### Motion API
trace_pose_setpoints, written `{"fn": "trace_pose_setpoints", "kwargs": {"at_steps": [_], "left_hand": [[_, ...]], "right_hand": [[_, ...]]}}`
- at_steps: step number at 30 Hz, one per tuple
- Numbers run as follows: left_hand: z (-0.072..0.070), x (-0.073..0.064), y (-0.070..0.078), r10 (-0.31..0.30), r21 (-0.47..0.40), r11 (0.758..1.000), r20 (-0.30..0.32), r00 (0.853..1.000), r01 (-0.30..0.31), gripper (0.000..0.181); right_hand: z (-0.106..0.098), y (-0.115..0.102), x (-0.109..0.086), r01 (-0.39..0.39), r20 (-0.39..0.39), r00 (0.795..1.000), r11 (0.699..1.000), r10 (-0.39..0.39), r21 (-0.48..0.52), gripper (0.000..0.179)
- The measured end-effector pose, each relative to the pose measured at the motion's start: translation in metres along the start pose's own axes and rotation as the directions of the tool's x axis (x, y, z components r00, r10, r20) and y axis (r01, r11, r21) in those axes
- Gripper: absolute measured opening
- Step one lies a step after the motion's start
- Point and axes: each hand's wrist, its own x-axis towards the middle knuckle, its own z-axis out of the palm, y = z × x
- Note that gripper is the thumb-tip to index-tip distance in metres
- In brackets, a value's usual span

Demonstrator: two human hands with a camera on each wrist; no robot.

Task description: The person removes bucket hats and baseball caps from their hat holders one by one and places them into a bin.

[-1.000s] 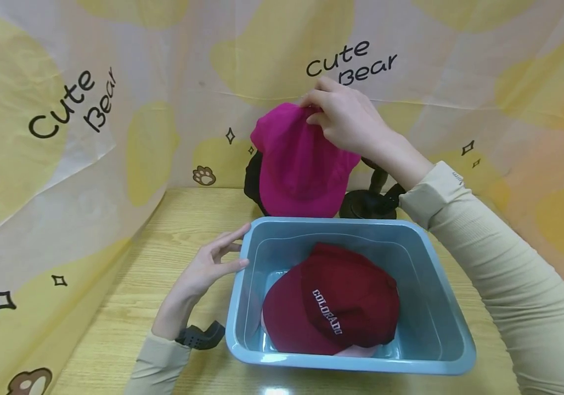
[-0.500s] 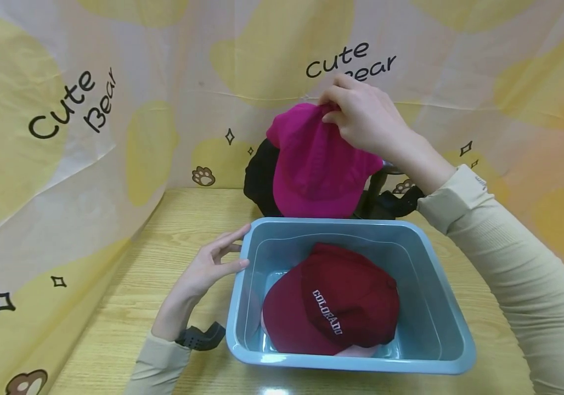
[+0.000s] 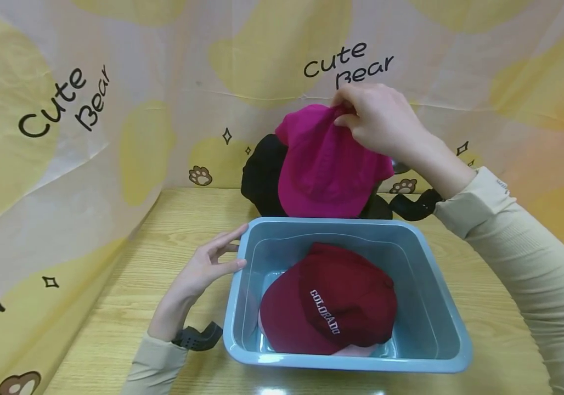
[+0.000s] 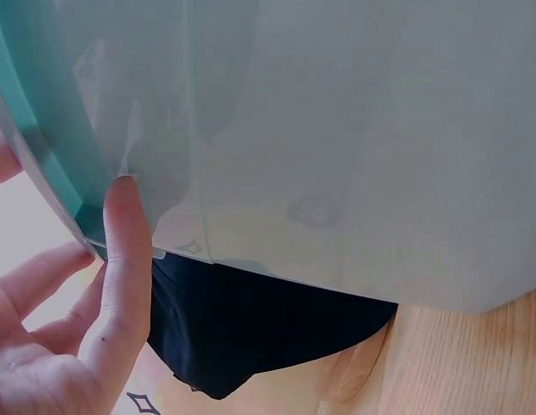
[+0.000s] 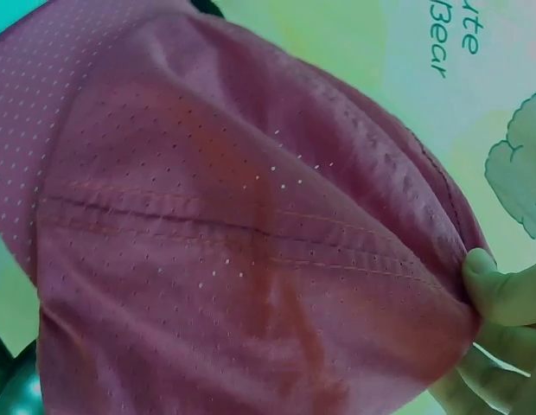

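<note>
My right hand (image 3: 378, 118) pinches the crown of a bright pink baseball cap (image 3: 319, 170), which hangs brim down behind the basin's far rim. In the right wrist view, thumb and fingers gather the top of this perforated cap (image 5: 207, 225). With fairly straight fingers, my left hand (image 3: 200, 271) touches the left rim of a light blue plastic basin (image 3: 435, 307); one finger lies along the outer wall (image 4: 337, 130) in the left wrist view. Inside the basin sits a maroon cap (image 3: 356, 299) lettered COLORADO, over something pale pink (image 3: 356, 350).
A black cap (image 3: 262, 178) stands behind the basin, partly hidden by the pink one. To its right shows the dark base of a stand (image 3: 377, 208). Everything is on a wooden table (image 3: 163, 241) against a patterned curtain (image 3: 139, 82).
My right hand has carried the pink cap rightward, so more of the black cap shows. The left hand, the basin and the maroon cap keep their places.
</note>
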Motion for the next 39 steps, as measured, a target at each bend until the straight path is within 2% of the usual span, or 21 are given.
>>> {"fn": "trace_pose_setpoints", "kwargs": {"at_steps": [8,18,25,34,39], "left_hand": [[-0.003,0.001,-0.002,0.007,0.001,1.0,-0.006,1.0,-0.007,0.066],[-0.002,0.002,-0.002,-0.001,-0.005,1.0,-0.013,1.0,0.001,0.065],[-0.001,0.003,-0.002,0.001,-0.015,1.0,-0.012,1.0,-0.001,0.065],[-0.003,0.004,-0.002,-0.005,-0.01,1.0,-0.016,1.0,0.005,0.065],[-0.003,0.005,-0.003,0.0,-0.017,1.0,-0.01,1.0,0.0,0.066]], "right_hand": [[-0.005,0.004,-0.003,-0.047,-0.028,0.998,0.988,0.051,0.145,0.019],[-0.013,0.011,-0.002,-0.089,0.007,0.996,0.974,0.089,0.207,0.018],[-0.022,0.016,0.0,-0.16,0.049,0.987,0.928,0.153,0.338,0.019],[-0.027,0.015,0.002,-0.175,0.058,0.984,0.884,0.167,0.434,0.024],[-0.029,0.013,0.001,-0.182,0.045,0.982,0.848,0.184,0.497,0.015]]}}
